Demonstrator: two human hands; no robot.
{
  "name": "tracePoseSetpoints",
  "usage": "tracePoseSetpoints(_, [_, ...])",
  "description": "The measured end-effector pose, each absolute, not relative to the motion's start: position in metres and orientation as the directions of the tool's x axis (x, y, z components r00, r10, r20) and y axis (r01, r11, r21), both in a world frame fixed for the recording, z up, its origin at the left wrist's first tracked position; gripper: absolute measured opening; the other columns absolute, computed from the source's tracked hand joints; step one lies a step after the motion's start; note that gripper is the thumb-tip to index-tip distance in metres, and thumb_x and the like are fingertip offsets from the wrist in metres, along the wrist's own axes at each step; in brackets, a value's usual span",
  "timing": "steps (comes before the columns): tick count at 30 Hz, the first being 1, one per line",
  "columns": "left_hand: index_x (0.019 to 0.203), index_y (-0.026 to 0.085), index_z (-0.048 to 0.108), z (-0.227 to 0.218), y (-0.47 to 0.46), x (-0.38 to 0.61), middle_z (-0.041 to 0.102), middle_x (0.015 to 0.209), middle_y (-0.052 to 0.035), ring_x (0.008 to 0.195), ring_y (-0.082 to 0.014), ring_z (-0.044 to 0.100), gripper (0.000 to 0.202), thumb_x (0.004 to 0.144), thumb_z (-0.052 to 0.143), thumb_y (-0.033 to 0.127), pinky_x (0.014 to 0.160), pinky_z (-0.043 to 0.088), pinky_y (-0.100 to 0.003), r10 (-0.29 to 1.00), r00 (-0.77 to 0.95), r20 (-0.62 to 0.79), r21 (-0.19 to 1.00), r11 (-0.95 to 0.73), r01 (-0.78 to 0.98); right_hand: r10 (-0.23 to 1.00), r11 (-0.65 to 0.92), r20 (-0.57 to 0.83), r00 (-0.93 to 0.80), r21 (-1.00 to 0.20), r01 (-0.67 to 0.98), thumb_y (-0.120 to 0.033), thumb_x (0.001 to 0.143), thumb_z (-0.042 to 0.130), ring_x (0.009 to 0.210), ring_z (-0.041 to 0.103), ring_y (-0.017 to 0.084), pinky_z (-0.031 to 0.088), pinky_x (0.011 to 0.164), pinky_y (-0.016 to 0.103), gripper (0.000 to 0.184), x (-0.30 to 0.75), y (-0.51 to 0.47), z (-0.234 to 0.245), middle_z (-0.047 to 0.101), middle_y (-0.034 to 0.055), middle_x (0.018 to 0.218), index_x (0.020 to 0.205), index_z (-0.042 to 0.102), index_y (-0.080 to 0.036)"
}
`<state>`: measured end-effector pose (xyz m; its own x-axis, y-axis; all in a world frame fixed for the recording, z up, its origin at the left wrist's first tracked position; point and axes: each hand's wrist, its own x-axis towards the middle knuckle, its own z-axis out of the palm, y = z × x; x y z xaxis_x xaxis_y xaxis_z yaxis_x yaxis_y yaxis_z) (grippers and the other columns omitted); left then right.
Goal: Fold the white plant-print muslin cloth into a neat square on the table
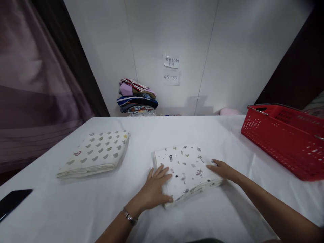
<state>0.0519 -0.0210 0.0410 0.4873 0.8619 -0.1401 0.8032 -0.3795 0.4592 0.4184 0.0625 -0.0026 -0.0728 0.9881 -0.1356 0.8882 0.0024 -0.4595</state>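
Observation:
A folded white cloth (188,168) with small dark plant and animal prints lies on the white-covered table in front of me. My left hand (155,187) rests on its left edge with fingers spread, a silver bracelet on the wrist. At the cloth's right side, my right hand (224,169) touches the edge with fingers stretched over the top; its thumb side is partly hidden. Farther left is a second folded cloth (98,150), white with grey mushroom-like prints and a few coloured ones. Neither hand touches that one.
A red plastic basket (280,138) with metal handles stands at the right. Behind the table's far edge rises a stack of folded fabrics (138,98). A dark flat object (14,202) lies at the left edge. Paper notes (171,77) hang on the wall beside a pink curtain (32,84).

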Motion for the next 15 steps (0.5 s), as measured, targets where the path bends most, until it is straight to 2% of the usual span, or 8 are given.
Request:
tracePoseSetpoints(2, [0.133, 0.031, 0.040, 0.043, -0.030, 0.054, 0.023, 0.149, -0.0028, 0.139, -0.0271, 0.009, 0.072, 0.069, 0.061, 0.055, 0.110, 0.002, -0.054, 0.873, 0.473, -0.119, 0.464, -0.372, 0.804, 0.988, -0.028, -0.150, -0.043, -0.440, 0.898, -0.062, 0.080, 0.044, 0.102, 0.060, 0.029, 0.048, 0.085, 0.040, 0.066, 0.419, 0.048, 0.006, 0.061, 0.0148, 0.117, 0.126, 0.051, -0.016])
tracePoseSetpoints(4, [0.132, 0.030, 0.042, 0.044, -0.039, 0.065, 0.027, 0.148, -0.0032, 0.138, -0.0272, 0.012, 0.061, 0.076, 0.055, 0.052, 0.110, 0.003, -0.055, 0.884, 0.463, -0.065, 0.468, -0.383, 0.797, 0.998, 0.058, -0.014, -0.069, -0.396, 0.916, -0.055, 0.084, 0.042, 0.106, 0.057, 0.029, 0.046, 0.088, 0.043, 0.058, 0.414, 0.035, 0.015, 0.059, 0.0139, 0.120, 0.128, 0.049, -0.018])
tracePoseSetpoints(6, [0.130, 0.029, 0.043, 0.043, -0.048, 0.082, 0.034, 0.144, -0.0038, 0.136, -0.0273, 0.020, 0.055, 0.080, 0.052, 0.049, 0.110, 0.005, -0.055, 0.885, 0.466, 0.018, 0.464, -0.420, 0.780, 0.961, 0.266, 0.167, -0.219, -0.358, 0.895, -0.047, 0.088, 0.040, 0.112, 0.052, 0.027, 0.043, 0.093, 0.044, 0.047, 0.407, 0.023, 0.021, 0.056, 0.0121, 0.123, 0.127, 0.049, -0.021])
tracePoseSetpoints(8, [0.127, 0.029, 0.045, 0.041, -0.055, 0.098, 0.042, 0.139, -0.0038, 0.130, -0.0259, 0.031, 0.050, 0.080, 0.055, 0.043, 0.110, 0.012, -0.052, 0.870, 0.484, 0.094, 0.457, -0.470, 0.755, 0.857, 0.513, 0.262, -0.444, -0.338, 0.789, -0.040, 0.089, 0.042, 0.116, 0.049, 0.024, 0.041, 0.096, 0.042, 0.041, 0.399, 0.011, 0.022, 0.054, 0.0104, 0.125, 0.127, 0.048, -0.024])
tracePoseSetpoints(11, [0.118, 0.026, 0.050, 0.036, -0.061, 0.116, 0.050, 0.128, -0.0036, 0.116, -0.0222, 0.043, 0.040, 0.079, 0.058, 0.028, 0.102, 0.031, -0.043, 0.862, 0.479, 0.169, 0.453, -0.499, 0.738, 0.678, 0.733, 0.283, -0.678, -0.313, 0.603, -0.036, 0.088, 0.048, 0.119, 0.047, 0.024, 0.040, 0.097, 0.043, 0.044, 0.389, -0.003, 0.019, 0.052, 0.0097, 0.128, 0.130, 0.044, -0.028])
tracePoseSetpoints(15, [0.108, 0.024, 0.054, 0.031, -0.062, 0.122, 0.056, 0.108, -0.0041, 0.100, -0.0203, 0.048, 0.027, 0.083, 0.050, 0.017, 0.088, 0.039, -0.038, 0.870, 0.452, 0.196, 0.415, -0.491, 0.766, 0.614, 0.788, 0.296, -0.732, -0.291, 0.543, -0.029, 0.089, 0.046, 0.119, 0.046, 0.024, 0.041, 0.095, 0.045, 0.048, 0.385, -0.008, 0.015, 0.051, 0.0110, 0.128, 0.136, 0.037, -0.028])
